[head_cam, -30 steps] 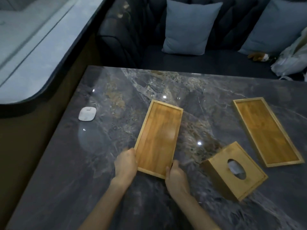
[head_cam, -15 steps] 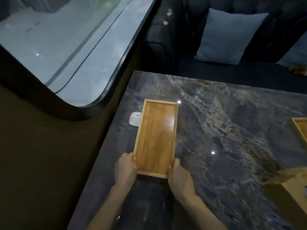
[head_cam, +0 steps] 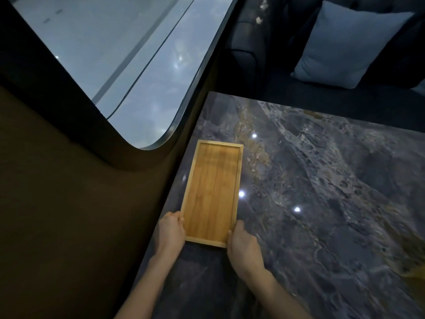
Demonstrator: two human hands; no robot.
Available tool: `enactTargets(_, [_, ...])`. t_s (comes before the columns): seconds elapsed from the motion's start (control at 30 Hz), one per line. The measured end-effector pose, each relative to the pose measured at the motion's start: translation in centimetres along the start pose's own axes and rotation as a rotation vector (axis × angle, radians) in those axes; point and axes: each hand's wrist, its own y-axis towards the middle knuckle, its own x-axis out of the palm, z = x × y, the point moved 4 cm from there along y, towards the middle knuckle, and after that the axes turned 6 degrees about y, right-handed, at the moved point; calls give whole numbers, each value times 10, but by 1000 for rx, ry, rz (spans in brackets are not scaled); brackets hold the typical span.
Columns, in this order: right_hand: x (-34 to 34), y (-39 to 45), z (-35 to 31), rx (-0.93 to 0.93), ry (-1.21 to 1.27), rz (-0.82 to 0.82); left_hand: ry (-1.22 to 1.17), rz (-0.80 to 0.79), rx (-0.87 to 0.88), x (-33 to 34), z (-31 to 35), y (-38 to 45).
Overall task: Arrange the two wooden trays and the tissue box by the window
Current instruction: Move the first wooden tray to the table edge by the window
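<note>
A long, shallow wooden tray lies lengthwise on the dark marble table, close along its left edge under the window. My left hand grips the tray's near left corner. My right hand grips its near right corner. The tray has nothing in it. The second tray and the tissue box are out of view; a blurred tan patch shows at the right edge and I cannot tell what it is.
A brown wall panel rises directly left of the table edge. A dark sofa with a grey-blue cushion stands beyond the far end of the table. The small white object seen before is hidden.
Both hands have slid the tray left, up against the table's window-side edge, and it now lies parallel to that edge. It covers the spot where the small white object lay. The view has swung left.
</note>
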Motion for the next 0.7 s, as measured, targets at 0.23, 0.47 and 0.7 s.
enactTargets(0.23, [13,4,-11,-3,3,-55,17,-4,-17,-5,-12,8])
enactTargets(0.47, [19,4,-15,-17,49,-44,46,-3,-25,-8,-18,11])
enactTargets(0.7, [26,4,-19,-30,124,-32,37,-1,-48,-10,-25,12])
